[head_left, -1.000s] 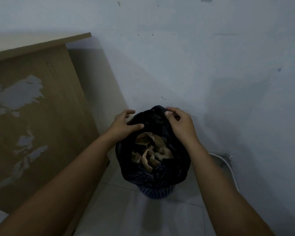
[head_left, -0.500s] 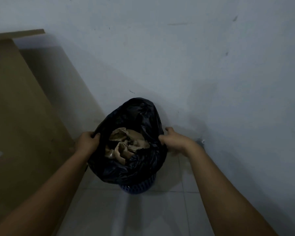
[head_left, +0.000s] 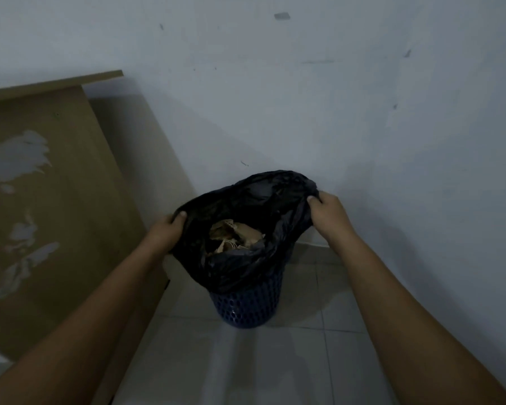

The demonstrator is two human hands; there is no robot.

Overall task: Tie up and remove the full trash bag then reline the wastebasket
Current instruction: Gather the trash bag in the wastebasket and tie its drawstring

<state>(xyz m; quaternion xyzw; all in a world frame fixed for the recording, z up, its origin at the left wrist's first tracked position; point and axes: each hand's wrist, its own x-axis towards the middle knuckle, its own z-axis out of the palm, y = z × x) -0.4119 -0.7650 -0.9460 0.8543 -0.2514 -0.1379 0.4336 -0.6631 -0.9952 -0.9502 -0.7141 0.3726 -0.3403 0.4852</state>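
A black trash bag [head_left: 240, 267] sits in a dark blue perforated wastebasket [head_left: 247, 308] on the tiled floor against the wall. The bag's mouth is stretched wide, and crumpled brown paper [head_left: 235, 236] shows inside. My left hand [head_left: 167, 232] grips the bag's rim on its left side. My right hand [head_left: 326, 210] grips the rim at the upper right. The bag's edge is pulled up and off the basket's rim, so the upper part of the basket is hidden by hanging plastic.
A wooden desk side panel [head_left: 50, 206] with peeled grey patches stands close on the left. The pale wall [head_left: 333, 112] runs right behind the basket. Light floor tiles [head_left: 246, 366] lie in front of the basket.
Both hands slid from the far edge of the bag's mouth to its left and right sides and pulled them apart, so the mouth is wider and raised. The view has shifted.
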